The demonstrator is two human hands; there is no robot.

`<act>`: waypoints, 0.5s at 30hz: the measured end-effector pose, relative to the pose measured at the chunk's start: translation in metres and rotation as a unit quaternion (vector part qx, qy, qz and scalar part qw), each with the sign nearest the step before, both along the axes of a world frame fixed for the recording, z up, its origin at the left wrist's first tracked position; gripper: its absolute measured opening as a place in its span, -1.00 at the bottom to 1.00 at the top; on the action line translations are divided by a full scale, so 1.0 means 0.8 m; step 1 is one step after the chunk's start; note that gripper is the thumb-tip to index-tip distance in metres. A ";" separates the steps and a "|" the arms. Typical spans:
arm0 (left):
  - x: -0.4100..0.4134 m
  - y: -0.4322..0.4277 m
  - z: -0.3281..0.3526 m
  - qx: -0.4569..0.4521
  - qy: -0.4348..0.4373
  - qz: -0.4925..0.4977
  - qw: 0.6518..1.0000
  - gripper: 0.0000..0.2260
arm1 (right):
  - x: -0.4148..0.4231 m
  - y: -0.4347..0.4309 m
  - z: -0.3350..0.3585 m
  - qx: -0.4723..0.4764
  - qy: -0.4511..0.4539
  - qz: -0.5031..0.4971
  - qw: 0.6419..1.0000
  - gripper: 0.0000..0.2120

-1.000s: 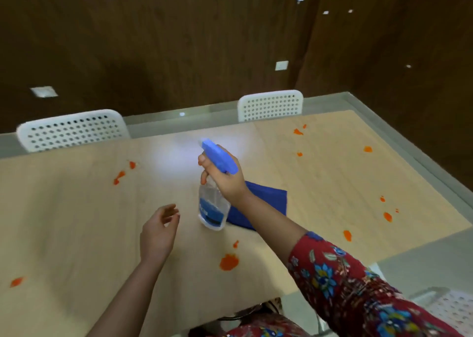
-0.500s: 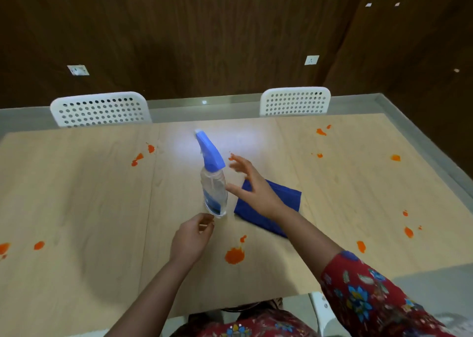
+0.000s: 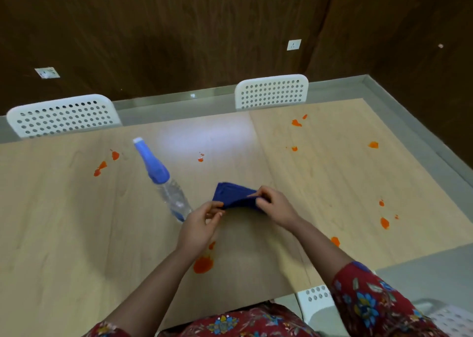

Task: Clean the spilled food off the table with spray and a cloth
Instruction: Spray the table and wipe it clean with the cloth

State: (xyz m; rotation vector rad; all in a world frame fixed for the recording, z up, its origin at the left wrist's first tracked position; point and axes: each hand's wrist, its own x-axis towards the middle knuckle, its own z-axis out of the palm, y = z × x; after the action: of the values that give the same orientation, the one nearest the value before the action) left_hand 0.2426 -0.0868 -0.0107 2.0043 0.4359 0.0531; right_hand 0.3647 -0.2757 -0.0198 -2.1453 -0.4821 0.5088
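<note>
Here, cloth (image 3: 234, 196) in pinch of left hand (image 3: 198, 225) and right hand (image 3: 276, 207); spray bottle (image 3: 163, 183) beside, spills (image 3: 203, 265) around.

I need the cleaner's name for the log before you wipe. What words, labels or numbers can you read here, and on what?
No text here can be read.
Spray bottle: blue patch low on it, maybe a label, too blurred to read.
Cloth: plain blue, no print visible.
Wall sockets: no legible marking.

Spray bottle (image 3: 163, 183) base partly behind left hand (image 3: 198, 228), orange spill (image 3: 204, 265) partly under forearm (image 3: 153, 285)
</note>
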 end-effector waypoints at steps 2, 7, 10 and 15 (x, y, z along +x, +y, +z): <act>0.017 -0.005 0.007 -0.003 -0.038 -0.002 0.999 -0.74 | 0.020 -0.024 0.026 0.036 0.053 -0.024 0.998 -0.90; 0.049 -0.029 -0.002 0.006 -0.002 -0.052 0.999 -0.69 | 0.045 -0.128 0.089 0.050 0.114 -0.097 0.987 -0.76; 0.053 -0.050 -0.025 0.069 0.053 -0.130 0.988 -0.63 | 0.039 -0.176 0.114 0.062 0.052 -0.125 0.989 -0.76; 0.075 -0.088 -0.042 0.164 0.066 -0.197 0.964 -0.51 | 0.011 -0.193 0.099 -0.205 -0.019 0.042 0.978 -0.75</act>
State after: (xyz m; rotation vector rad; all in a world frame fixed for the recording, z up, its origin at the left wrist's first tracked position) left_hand 0.3030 -0.1568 -0.0444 2.3979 0.1062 -0.2752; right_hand 0.3732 -0.4298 0.0592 -2.5405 -0.5261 0.6627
